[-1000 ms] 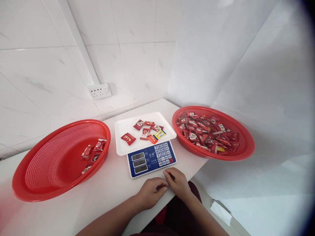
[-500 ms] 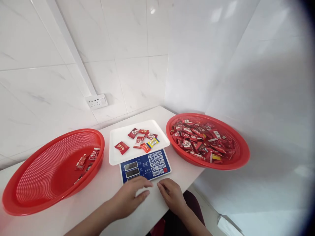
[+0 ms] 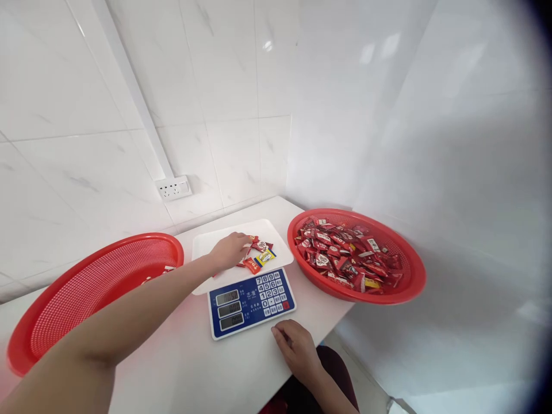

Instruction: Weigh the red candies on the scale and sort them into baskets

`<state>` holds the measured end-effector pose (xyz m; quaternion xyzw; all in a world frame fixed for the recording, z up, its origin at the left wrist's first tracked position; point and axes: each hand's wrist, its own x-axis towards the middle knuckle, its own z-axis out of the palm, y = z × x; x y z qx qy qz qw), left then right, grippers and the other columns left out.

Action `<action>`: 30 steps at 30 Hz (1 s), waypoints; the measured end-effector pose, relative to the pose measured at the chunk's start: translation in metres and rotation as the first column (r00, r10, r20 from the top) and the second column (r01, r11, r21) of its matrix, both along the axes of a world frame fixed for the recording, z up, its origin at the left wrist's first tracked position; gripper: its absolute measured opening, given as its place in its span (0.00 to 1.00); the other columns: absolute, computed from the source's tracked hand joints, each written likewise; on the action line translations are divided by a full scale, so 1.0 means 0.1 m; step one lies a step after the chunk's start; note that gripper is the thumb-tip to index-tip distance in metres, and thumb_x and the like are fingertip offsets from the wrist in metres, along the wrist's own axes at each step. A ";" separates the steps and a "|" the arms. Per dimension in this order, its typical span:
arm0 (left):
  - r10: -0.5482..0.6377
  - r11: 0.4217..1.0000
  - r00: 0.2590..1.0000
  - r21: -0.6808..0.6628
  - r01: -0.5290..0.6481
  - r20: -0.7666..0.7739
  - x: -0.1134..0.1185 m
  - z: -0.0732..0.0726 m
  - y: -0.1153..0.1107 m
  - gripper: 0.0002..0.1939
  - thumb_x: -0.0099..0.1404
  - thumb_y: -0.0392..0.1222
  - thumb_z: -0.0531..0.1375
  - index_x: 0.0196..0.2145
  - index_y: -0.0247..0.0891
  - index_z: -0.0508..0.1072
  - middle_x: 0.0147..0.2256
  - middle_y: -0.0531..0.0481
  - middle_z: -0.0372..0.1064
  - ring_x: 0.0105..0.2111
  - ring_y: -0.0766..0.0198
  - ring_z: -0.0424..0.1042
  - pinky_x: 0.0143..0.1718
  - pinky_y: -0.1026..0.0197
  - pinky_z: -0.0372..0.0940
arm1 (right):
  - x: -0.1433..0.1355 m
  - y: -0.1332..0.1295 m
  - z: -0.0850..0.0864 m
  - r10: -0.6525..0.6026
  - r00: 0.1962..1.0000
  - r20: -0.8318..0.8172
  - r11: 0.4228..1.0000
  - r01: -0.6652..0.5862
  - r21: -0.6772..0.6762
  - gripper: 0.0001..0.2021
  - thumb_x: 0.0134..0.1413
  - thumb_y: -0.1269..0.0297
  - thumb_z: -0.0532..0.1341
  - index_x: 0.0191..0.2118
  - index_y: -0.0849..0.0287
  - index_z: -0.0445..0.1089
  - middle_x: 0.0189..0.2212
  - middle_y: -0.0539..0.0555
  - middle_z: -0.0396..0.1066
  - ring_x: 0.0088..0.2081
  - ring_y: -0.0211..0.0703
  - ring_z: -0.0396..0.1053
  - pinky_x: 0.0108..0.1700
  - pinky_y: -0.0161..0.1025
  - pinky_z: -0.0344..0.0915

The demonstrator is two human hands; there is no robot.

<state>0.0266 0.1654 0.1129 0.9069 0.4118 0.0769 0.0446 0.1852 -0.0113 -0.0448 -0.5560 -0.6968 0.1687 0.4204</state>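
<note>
My left hand (image 3: 230, 251) is over the white tray (image 3: 202, 244) of the scale, its fingers bent down at the red candy packets (image 3: 264, 245); its fingertips are partly hidden, so any grip is unclear. A yellow and blue packet (image 3: 265, 258) and an orange-red one (image 3: 252, 265) lie just right of it. My right hand (image 3: 296, 347) rests near the table's front edge, fingers curled together, below the scale's blue keypad panel (image 3: 252, 302). Whether it holds anything small cannot be made out.
A red basket (image 3: 414, 279) heaped with wrapped candies stands at the right. Another red basket (image 3: 64, 293), with a few packets, is at the left, partly behind my left forearm. Tiled walls with a socket (image 3: 173, 187) border the white table (image 3: 172, 356).
My left hand has moved forward from in front of the scale onto the tray, uncovering the lower display. My right hand has stayed nearly still. The view has shifted slightly.
</note>
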 end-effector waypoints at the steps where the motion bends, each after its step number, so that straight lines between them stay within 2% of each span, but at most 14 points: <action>1: 0.014 1.000 1.000 0.017 -0.014 -0.018 0.04 -0.02 0.10 0.13 0.64 0.38 0.50 0.44 0.39 0.69 0.46 0.46 0.68 0.49 0.56 0.62 0.48 0.56 0.59 | 0.00 0.00 0.00 -0.003 1.000 -0.001 1.000 0.003 -0.006 0.14 0.59 0.62 0.49 0.25 0.58 0.64 0.22 0.51 0.67 0.25 0.39 0.64 0.29 0.35 0.60; 4: 0.040 0.998 0.997 0.048 -0.037 -0.064 0.14 -0.10 0.34 0.12 0.65 0.40 0.53 0.44 0.36 0.68 0.46 0.44 0.66 0.49 0.56 0.63 0.49 0.50 0.59 | -0.01 0.00 0.00 -0.013 1.000 -0.006 1.000 0.012 -0.012 0.14 0.59 0.62 0.49 0.25 0.58 0.65 0.22 0.52 0.68 0.25 0.40 0.65 0.28 0.35 0.60; 7: 0.047 0.998 0.994 0.047 -0.043 -0.097 0.21 -0.18 0.47 0.13 0.64 0.42 0.55 0.46 0.36 0.67 0.47 0.45 0.64 0.45 0.58 0.66 0.46 0.48 0.62 | -0.01 0.00 -0.01 -0.013 1.000 -0.002 1.000 0.013 0.002 0.14 0.58 0.62 0.50 0.25 0.58 0.65 0.21 0.52 0.67 0.25 0.40 0.65 0.28 0.35 0.60; 11: 0.091 0.996 0.992 0.032 -0.088 -0.093 0.23 -0.22 0.52 0.13 0.64 0.42 0.55 0.45 0.36 0.67 0.46 0.45 0.65 0.43 0.59 0.67 0.43 0.50 0.64 | -0.01 0.01 -0.02 -0.020 1.000 0.006 1.000 0.020 0.009 0.14 0.58 0.61 0.49 0.25 0.58 0.65 0.21 0.51 0.67 0.25 0.39 0.65 0.27 0.34 0.60; 18: 0.173 0.985 0.985 -0.001 -0.173 -0.019 0.14 -0.19 0.52 0.13 0.65 0.43 0.54 0.45 0.36 0.67 0.45 0.46 0.66 0.40 0.61 0.68 0.41 0.52 0.66 | -0.01 0.01 -0.02 -0.005 1.000 0.013 1.000 0.004 0.026 0.15 0.58 0.61 0.49 0.25 0.58 0.65 0.21 0.51 0.67 0.24 0.39 0.64 0.27 0.34 0.60; 24: 0.164 0.986 0.986 0.001 -0.164 0.014 0.02 -0.22 0.45 0.18 0.65 0.47 0.52 0.51 0.37 0.63 0.50 0.43 0.62 0.48 0.56 0.64 0.48 0.46 0.60 | -0.01 0.01 -0.03 -0.007 1.000 0.011 1.000 0.007 0.031 0.14 0.59 0.61 0.49 0.25 0.58 0.65 0.21 0.51 0.68 0.25 0.39 0.65 0.27 0.35 0.60; 27: 0.172 0.985 0.984 -0.011 -0.172 -0.041 -0.09 -0.24 0.42 0.21 0.65 0.50 0.50 0.52 0.38 0.62 0.53 0.43 0.61 0.54 0.53 0.57 0.53 0.45 0.52 | -0.01 0.00 -0.02 -0.008 1.000 0.016 1.000 0.008 0.029 0.15 0.59 0.61 0.49 0.25 0.58 0.65 0.21 0.51 0.67 0.24 0.39 0.64 0.27 0.34 0.60; 30: 0.232 0.972 0.967 -0.014 -0.234 -0.105 -0.31 -0.20 0.46 0.25 0.64 0.55 0.47 0.55 0.42 0.59 0.57 0.44 0.56 0.59 0.53 0.49 0.56 0.47 0.46 | -0.01 0.00 0.00 -0.003 1.000 0.016 1.000 0.003 0.027 0.15 0.59 0.61 0.49 0.24 0.58 0.65 0.21 0.51 0.67 0.24 0.39 0.64 0.27 0.34 0.60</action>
